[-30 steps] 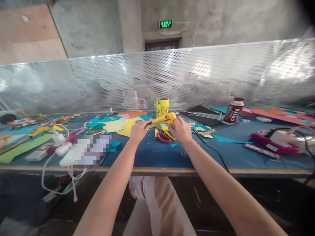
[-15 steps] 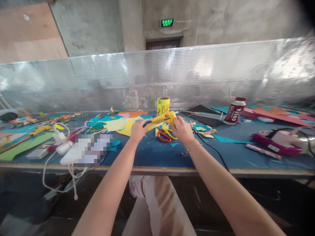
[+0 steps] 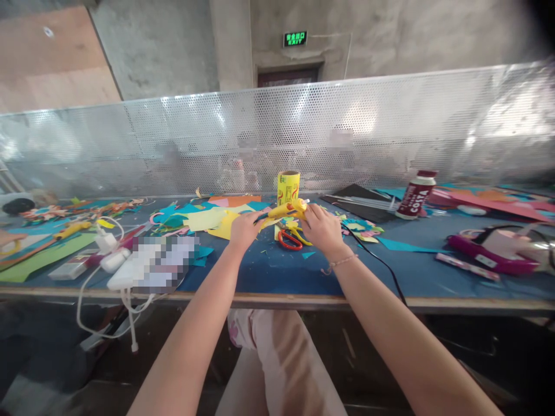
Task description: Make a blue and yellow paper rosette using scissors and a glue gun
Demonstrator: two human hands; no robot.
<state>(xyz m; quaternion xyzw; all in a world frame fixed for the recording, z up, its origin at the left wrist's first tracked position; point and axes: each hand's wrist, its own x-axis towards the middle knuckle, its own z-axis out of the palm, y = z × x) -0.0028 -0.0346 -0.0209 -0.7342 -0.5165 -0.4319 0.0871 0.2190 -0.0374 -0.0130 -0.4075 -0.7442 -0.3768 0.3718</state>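
Observation:
A yellow hot glue gun [image 3: 286,211] is held level above the table between my two hands. My left hand [image 3: 245,231] is closed at its dark front end; the fingertips are partly hidden. My right hand [image 3: 321,228] is wrapped around the handle at the rear, where a pale glue stick [image 3: 307,201] pokes out. From beneath that hand a black cord [image 3: 377,260] runs to the table's front edge. Just below the glue gun lie red-handled scissors [image 3: 289,239] and yellow-handled scissors [image 3: 299,234]. Yellow paper [image 3: 221,224] lies beside my left hand.
Behind stands a yellow roll [image 3: 288,186] before a perforated metal screen [image 3: 195,144]. A maroon bottle [image 3: 416,196] and a magenta device [image 3: 489,254] are at right. White chargers [image 3: 119,274] with hanging cables, another glue gun [image 3: 73,230] and another person's hand [image 3: 6,237] are at left.
The glue gun has dipped slightly at its rear end, and my right hand has shifted a little with it. My left hand stays nearly where it was. Another person's hand has come in at the left edge.

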